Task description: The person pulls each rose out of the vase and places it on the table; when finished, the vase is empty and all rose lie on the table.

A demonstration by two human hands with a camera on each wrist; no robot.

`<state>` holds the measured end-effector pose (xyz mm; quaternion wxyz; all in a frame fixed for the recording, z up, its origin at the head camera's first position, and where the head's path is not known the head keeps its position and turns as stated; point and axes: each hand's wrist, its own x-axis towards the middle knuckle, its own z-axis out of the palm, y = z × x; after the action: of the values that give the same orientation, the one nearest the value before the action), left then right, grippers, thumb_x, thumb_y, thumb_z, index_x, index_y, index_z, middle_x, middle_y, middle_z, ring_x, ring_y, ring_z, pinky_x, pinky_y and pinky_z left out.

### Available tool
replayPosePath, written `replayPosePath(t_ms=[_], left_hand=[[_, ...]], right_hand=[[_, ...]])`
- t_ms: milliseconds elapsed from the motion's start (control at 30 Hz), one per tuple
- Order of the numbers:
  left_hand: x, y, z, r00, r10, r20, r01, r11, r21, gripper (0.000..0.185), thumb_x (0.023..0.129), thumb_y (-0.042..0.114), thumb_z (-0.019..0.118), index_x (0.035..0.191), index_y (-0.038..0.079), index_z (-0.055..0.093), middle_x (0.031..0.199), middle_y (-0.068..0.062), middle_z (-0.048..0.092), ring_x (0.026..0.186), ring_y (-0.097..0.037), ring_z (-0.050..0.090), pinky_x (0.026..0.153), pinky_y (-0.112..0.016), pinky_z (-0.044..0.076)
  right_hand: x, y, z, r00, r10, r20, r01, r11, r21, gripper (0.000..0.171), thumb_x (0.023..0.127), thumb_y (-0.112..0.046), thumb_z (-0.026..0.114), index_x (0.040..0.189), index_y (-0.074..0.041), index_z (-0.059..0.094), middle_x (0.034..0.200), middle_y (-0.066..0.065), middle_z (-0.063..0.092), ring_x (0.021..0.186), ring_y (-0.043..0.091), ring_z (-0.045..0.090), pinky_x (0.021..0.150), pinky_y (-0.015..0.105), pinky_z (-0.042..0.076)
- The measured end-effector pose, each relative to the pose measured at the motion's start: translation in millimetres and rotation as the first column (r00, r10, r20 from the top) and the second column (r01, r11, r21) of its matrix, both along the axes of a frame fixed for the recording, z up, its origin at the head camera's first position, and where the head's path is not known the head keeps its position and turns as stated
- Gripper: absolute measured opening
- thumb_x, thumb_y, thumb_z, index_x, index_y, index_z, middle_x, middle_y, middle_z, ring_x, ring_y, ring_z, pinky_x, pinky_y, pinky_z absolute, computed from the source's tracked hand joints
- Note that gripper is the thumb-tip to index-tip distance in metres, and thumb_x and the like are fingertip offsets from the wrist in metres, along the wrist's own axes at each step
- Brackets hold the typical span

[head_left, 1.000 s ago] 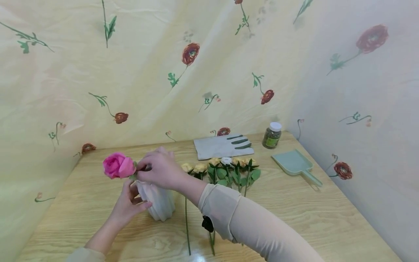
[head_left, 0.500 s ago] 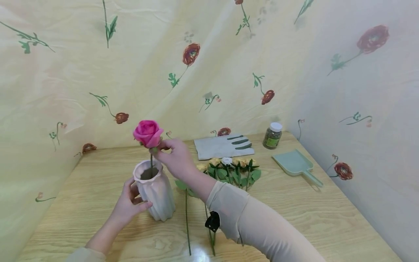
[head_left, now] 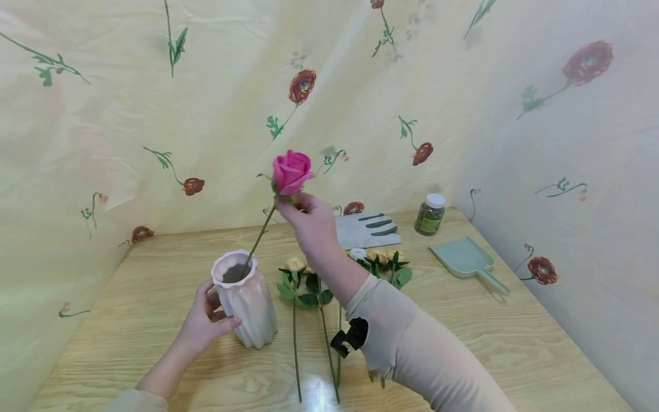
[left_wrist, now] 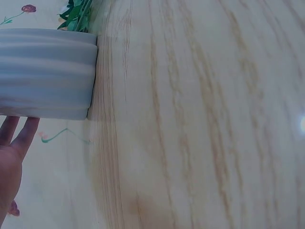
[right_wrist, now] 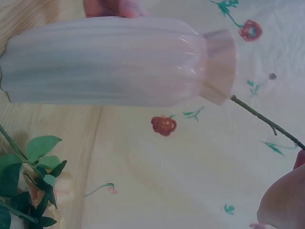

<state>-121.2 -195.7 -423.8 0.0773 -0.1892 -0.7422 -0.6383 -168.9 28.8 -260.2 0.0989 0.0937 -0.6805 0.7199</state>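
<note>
A pink rose [head_left: 291,171] on a long green stem is pinched just below its bloom by my right hand [head_left: 314,226]. Leaning to the right, its stem [head_left: 261,232] runs down to the mouth of a white fluted vase [head_left: 249,312]. In the right wrist view the stem's lower end [right_wrist: 234,98] shows at the vase's rim; whether any of it is inside I cannot tell. My left hand [head_left: 203,323] grips the vase from the left, thumb in front and fingers round the far side. The vase stands upright on the wooden table [head_left: 128,343].
Yellow roses [head_left: 295,264] and a white rose [head_left: 357,253] lie on the table right of the vase, stems toward me. Behind them is a grey glove [head_left: 360,232]. A lidded jar [head_left: 429,214] and a green dustpan [head_left: 463,257] are at the right. Floral cloth [head_left: 231,114] hangs behind.
My right hand has moved up and to the right with the pink rose, which went from tipped left through upright to leaning right. The left hand and vase have stayed put.
</note>
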Motion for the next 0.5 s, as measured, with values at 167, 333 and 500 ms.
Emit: replayPosePath(t_ms=[167,333,500], left_hand=[[-1.1,0,-0.9,1.0,-0.006,-0.022,0.006,1.0,0.006,0.08,0.063,-0.017,0.064,0.127,0.008,0.023,0.103,0.002,0.052,0.089,-0.009,0.054,0.07,-0.026,0.048],[-1.4,1,-1.3,0.999,-0.007,-0.038,0.007,1.0,0.009,0.08,0.062,-0.017,0.064,0.127,0.007,0.023,0.103,0.003,0.052,0.09,-0.009,0.054,0.07,-0.026,0.048],[-0.7,1,-1.8,0.999,-0.006,-0.032,0.006,1.0,0.01,0.081,0.062,-0.017,0.064,0.128,0.008,0.023,0.103,0.003,0.052,0.09,-0.009,0.054,0.07,-0.026,0.048]], right_hand=[[-6.4,18,7.6,1.0,-0.011,0.001,0.011,0.967,-0.256,0.025,0.075,-0.021,0.067,0.094,-0.005,0.062,0.092,0.008,0.062,0.097,0.016,0.052,0.091,0.032,0.033],[-14.7,38,8.4,0.997,-0.077,0.011,0.075,0.922,-0.38,0.019,0.076,-0.018,0.067,0.089,-0.005,0.063,0.079,0.005,0.062,0.082,0.015,0.048,0.073,0.029,0.031],[-21.5,59,5.7,0.996,-0.086,0.034,0.092,0.875,-0.475,0.021,0.076,-0.016,0.066,0.092,-0.003,0.062,0.076,0.003,0.06,0.068,0.011,0.042,0.064,0.025,0.029]])
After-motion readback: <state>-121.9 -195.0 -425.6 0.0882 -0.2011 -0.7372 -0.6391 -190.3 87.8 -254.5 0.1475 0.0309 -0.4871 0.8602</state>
